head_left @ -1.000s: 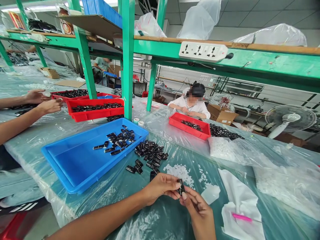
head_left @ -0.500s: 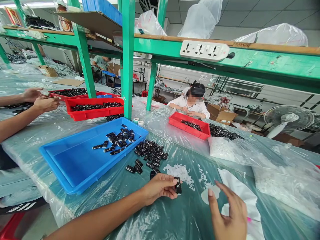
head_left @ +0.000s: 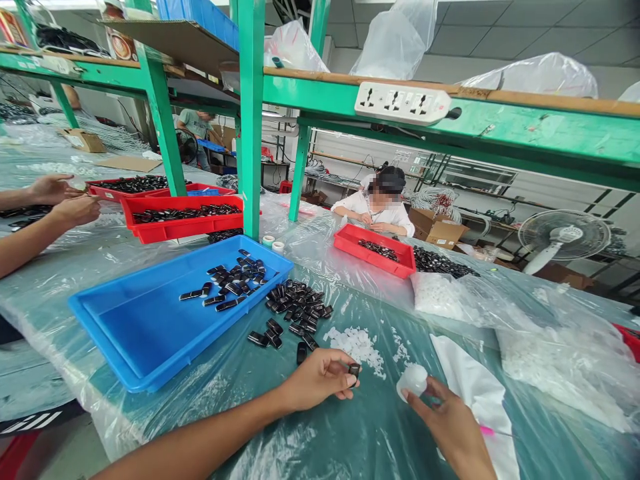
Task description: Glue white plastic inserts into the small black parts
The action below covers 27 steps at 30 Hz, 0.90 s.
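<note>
My left hand (head_left: pixel 323 379) pinches a small black glossy piece (head_left: pixel 354 373) with a light edge; its exact kind I cannot make out. To the right, my right hand (head_left: pixel 447 417) has thumb and fingers closed on a small translucent white round container (head_left: pixel 413 381), just above the plastic-covered table. Between the hands and beyond them lies a scatter of small white bits (head_left: pixel 357 347). Past my left hand is a loose pile of similar black pieces (head_left: pixel 297 303), with several more inside the blue tray (head_left: pixel 145 320).
Red trays of black pieces (head_left: pixel 187 227) stand behind the blue one, near a co-worker's hands (head_left: pixel 75 207). Across the table a person (head_left: pixel 377 207) sits at another red tray (head_left: pixel 375 250). A white cloth (head_left: pixel 475 380), bags of white bits (head_left: pixel 555 367) and a green shelf post (head_left: pixel 251 133) are around.
My right hand has closed on the white round container and tilted it up from the table. My left hand has turned the black piece, which now shows less of its length.
</note>
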Tool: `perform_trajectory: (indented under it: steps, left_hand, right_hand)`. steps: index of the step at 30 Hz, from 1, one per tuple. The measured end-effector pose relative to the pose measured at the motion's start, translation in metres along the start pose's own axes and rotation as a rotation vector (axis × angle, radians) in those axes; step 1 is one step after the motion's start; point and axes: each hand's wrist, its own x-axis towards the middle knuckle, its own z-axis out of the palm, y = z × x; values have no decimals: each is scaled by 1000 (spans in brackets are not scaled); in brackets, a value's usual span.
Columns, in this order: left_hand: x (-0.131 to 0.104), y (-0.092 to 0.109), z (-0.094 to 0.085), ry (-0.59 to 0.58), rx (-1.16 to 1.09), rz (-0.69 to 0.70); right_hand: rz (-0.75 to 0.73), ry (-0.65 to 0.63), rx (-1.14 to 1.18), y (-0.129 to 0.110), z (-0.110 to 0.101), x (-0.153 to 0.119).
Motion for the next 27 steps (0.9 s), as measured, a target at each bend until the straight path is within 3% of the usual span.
perform_trajectory:
  steps: [3, 5, 8, 12, 16, 20, 27]
  left_hand:
    - [-1, -4, 0, -7, 140, 95]
    - [-2, -4, 0, -4, 209, 134]
    - [-4, -3, 1, 10, 241, 138]
    - [-4, 0, 3, 69, 272, 105]
    - [-4, -1, 1, 101, 338, 88]
    - [-4, 0, 0, 121, 423, 84]
    - [-7, 3, 1, 106, 513, 72]
  right_hand:
    - [-90, -52, 203, -16, 12, -9]
    - [-119, -44, 475, -25, 21, -17]
    - [-62, -52, 858, -34, 32, -29]
    - [-55, -217, 1147, -40, 37, -36]
    - [12, -237, 1379, -43, 43, -39]
    - [102, -184, 1403, -43, 50, -38]
    - [122, -79, 1175, -38, 55, -35]
